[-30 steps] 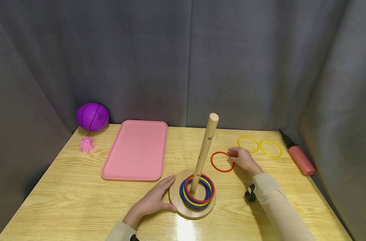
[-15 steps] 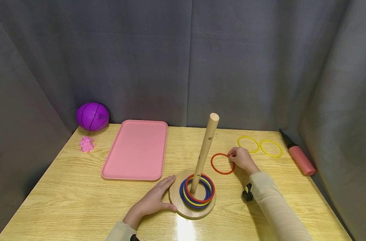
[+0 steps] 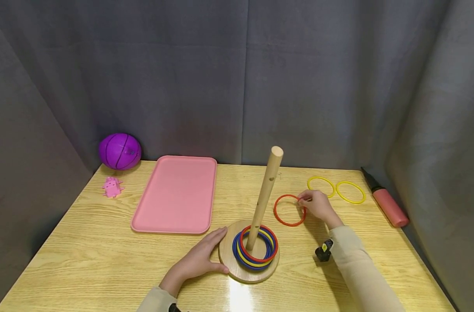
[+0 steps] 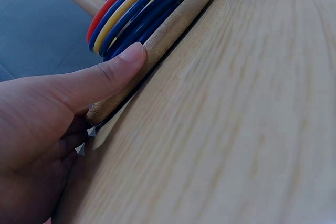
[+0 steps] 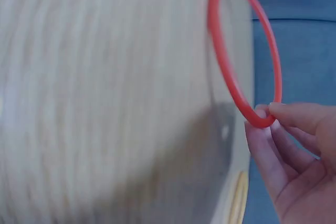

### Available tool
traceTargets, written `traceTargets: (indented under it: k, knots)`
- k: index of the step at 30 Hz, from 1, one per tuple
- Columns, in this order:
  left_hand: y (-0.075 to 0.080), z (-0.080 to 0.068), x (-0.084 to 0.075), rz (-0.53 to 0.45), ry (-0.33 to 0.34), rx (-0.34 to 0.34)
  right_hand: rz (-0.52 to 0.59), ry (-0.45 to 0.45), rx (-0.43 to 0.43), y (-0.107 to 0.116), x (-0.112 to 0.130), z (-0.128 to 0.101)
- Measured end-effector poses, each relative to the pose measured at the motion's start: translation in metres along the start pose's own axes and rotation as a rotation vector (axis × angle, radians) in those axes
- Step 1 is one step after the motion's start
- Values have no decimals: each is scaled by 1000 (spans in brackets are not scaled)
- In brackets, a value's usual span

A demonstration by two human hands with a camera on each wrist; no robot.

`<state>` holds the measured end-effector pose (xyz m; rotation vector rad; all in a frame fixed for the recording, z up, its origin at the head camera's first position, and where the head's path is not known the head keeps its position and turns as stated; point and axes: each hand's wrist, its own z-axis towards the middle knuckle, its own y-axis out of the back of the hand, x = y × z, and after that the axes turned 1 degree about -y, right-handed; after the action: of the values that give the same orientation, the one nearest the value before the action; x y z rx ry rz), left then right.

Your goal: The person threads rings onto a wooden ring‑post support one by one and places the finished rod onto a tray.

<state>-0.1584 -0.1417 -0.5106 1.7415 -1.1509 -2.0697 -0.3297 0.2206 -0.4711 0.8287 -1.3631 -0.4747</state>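
Note:
A wooden peg stand (image 3: 266, 190) rises from a round base, with several blue, yellow and red rings (image 3: 273, 239) stacked around its foot. My left hand (image 3: 201, 258) holds the left edge of the base, thumb toward the front and fingers farther back. In the left wrist view, the left thumb (image 4: 118, 66) lies along the rim of the base (image 4: 176, 29). To the right of the peg, my right hand (image 3: 318, 205) pinches a red ring (image 3: 276, 215) by its right side. The right wrist view shows that red ring (image 5: 223, 59) tilted, its far side close to the table.
Two yellow rings (image 3: 351, 201) lie beyond the right hand. A pink hand pump (image 3: 390, 208) lies at the table's right edge. On the left are a pink tray (image 3: 175, 195), a small pink toy (image 3: 112, 187) and a purple ball (image 3: 120, 151).
My right hand has closed its fingertips on the red ring and tilted it slightly up, shifting it a little to the right. The left hand and the peg stand have stayed put.

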Motion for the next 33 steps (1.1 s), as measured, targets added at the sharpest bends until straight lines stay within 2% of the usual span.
traceTargets:
  k: [6, 16, 23, 33]
  knots:
    - [0, 1, 1, 3, -4, -4, 198, -76, 9, 16, 16, -11]
    - [0, 0, 1, 0, -3, -4, 530, -69, -34, 27, 49, -18]
    - [0, 0, 1, 8, -7, 1, 736, -14, -96, 39, 92, -32]
    - [0, 0, -1, 7, -5, -5, 1070, 157, -222, 67, 133, -55]
